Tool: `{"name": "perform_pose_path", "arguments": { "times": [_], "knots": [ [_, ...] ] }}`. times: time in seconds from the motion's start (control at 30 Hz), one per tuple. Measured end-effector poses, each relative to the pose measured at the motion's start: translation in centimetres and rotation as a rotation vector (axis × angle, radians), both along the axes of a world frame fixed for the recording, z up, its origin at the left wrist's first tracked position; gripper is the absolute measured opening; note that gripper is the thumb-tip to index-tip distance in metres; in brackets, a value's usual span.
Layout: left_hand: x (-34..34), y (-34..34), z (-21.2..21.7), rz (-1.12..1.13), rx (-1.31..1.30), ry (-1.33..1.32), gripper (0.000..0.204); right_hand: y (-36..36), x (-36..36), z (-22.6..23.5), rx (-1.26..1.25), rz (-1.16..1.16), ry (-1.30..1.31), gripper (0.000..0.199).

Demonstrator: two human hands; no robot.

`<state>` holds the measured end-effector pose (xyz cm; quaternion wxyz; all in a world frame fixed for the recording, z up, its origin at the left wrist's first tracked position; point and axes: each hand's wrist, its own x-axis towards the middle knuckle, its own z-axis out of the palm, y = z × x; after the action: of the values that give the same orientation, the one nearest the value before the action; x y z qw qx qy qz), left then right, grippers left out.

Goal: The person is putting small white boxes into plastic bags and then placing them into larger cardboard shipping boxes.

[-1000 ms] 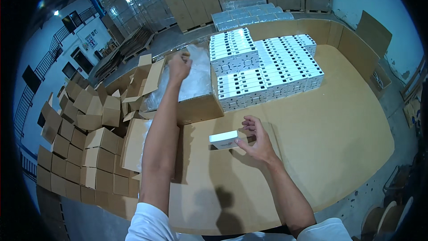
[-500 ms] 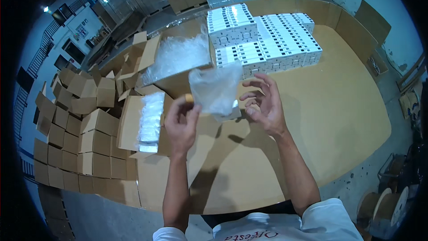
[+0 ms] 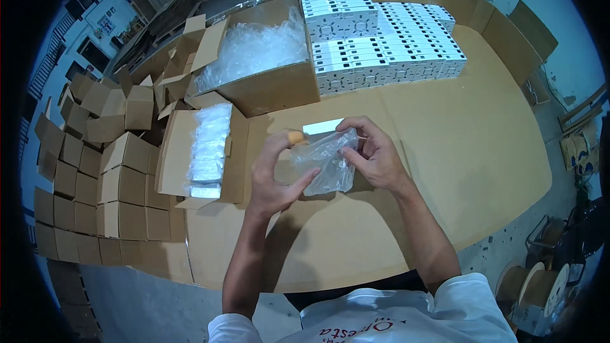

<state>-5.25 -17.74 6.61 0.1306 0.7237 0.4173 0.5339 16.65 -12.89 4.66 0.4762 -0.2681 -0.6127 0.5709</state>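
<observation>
Item: 1 clear, crinkled plastic bag (image 3: pixel 324 162), thin film, held above the cardboard-covered desk (image 3: pixel 470 152). Left hand (image 3: pixel 274 174) and right hand (image 3: pixel 375 155) both pinch it between them; slim white box (image 3: pixel 323 127) lies just behind.

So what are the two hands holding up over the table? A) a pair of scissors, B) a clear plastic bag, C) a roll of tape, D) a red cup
B: the left hand and the right hand both pinch a crinkly clear plastic bag between them, above the cardboard-covered table; a small white box lies just behind it.
</observation>
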Motion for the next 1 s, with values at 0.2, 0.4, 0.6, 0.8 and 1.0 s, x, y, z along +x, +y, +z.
{"name": "perform_pose_path", "arguments": {
  "times": [0.2, 0.4, 0.6, 0.8, 1.0],
  "knots": [
    [-3.0, 0.1, -4.7, -0.094, -0.206, -0.059, 0.032, 1.0, -1.9, -2.8, -0.048, 0.102, -0.070, 0.023],
    [-3.9, 0.2, -5.8, -0.119, -0.285, -0.311, 0.022, 0.9, -2.8, -3.7, -0.102, 0.171, -0.302, 0.006],
    [-5.4, 0.2, -7.0, -0.313, -0.480, -0.709, 0.020, 1.1, -3.5, -4.7, -0.033, 0.213, -0.201, 0.012],
    [-5.1, -0.2, -6.5, -0.367, -0.559, -0.764, 0.019, 1.2, -3.7, -5.3, -0.064, 0.329, 0.024, 0.015],
    [-5.2, 0.0, -6.9, -0.407, -0.627, -0.650, 0.014, 1.0, -3.2, -5.5, -0.179, 0.419, 0.161, 0.010]
  ]
}}
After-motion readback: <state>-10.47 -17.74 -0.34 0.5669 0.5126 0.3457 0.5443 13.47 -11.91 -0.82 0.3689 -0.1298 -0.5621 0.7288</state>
